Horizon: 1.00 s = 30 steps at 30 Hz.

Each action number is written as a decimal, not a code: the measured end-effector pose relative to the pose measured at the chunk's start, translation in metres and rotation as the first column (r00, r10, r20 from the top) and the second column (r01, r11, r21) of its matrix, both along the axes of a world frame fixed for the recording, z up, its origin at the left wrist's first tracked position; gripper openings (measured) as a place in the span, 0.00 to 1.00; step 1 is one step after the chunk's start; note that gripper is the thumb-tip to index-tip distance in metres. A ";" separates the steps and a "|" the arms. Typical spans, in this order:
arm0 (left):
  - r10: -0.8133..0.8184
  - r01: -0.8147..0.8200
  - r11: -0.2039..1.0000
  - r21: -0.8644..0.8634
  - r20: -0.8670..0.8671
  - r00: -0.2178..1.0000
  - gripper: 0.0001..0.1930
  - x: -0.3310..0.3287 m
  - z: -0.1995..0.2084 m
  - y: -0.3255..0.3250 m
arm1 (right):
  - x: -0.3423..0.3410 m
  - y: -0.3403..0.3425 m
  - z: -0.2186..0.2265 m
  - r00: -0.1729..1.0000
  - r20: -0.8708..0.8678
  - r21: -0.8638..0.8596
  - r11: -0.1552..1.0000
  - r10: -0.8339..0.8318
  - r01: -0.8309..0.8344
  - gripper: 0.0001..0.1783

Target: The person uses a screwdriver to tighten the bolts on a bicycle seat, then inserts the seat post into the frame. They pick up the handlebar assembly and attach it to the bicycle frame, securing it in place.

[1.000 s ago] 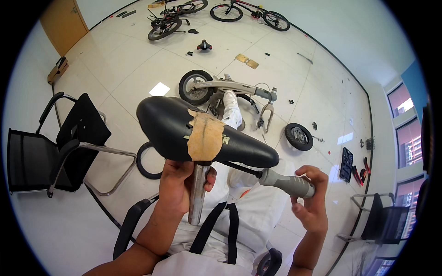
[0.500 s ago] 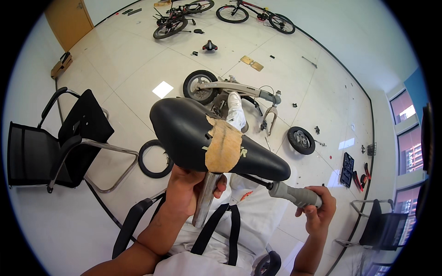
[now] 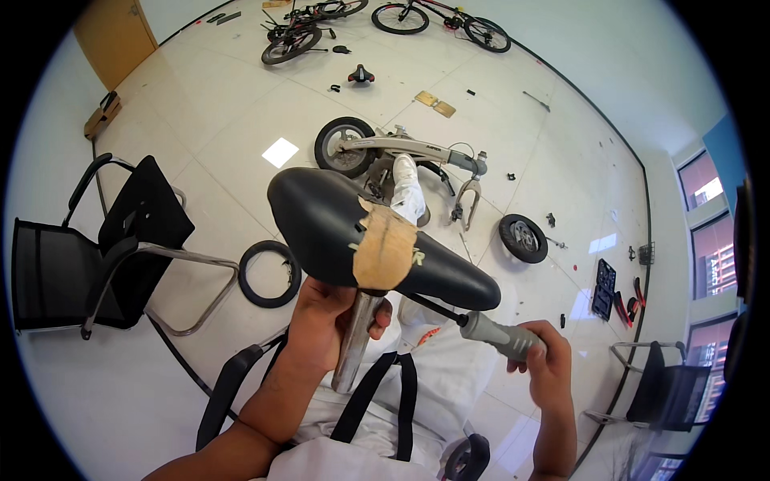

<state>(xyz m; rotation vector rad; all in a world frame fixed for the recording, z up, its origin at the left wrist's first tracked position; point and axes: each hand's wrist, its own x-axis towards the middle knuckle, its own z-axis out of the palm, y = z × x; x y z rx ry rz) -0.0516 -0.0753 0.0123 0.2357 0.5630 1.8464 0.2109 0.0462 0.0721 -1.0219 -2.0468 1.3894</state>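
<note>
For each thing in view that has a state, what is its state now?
bicycle saddle: torn on top, foam showing
seat post: gripped by left hand
grey-handled tool: held by right hand, tip under saddle
small bicycle frame: on floor, front wheel off
loose wheel: lying apart

Bright daylight, floor [image 3: 200, 152] glare patch (fisheye-bent edges), sharp w/ soft shadows.

Glossy black saddle [image 3: 369, 232], torn tan patch [image 3: 387, 250], metal post [image 3: 353, 341]

Bare forearms; white garment [image 3: 353, 461]; black straps [image 3: 369, 397]; white trousers, shoe [image 3: 405, 188].
</note>
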 end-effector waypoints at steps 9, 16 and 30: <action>-0.095 0.094 0.995 0.011 0.024 0.995 0.17 0.003 -0.004 -0.004 | 0.011 -0.003 0.018 0.876 0.481 0.844 0.257 0.027 -0.471 0.34; -0.128 0.129 0.992 -0.019 0.005 0.992 0.20 0.002 -0.003 -0.007 | 0.012 -0.003 0.013 0.889 0.391 0.699 0.553 0.237 -0.454 0.26; -0.087 0.086 0.996 -0.022 -0.040 0.995 0.21 0.005 -0.003 -0.003 | 0.014 -0.014 0.017 0.946 0.222 0.116 0.957 0.235 -0.265 0.17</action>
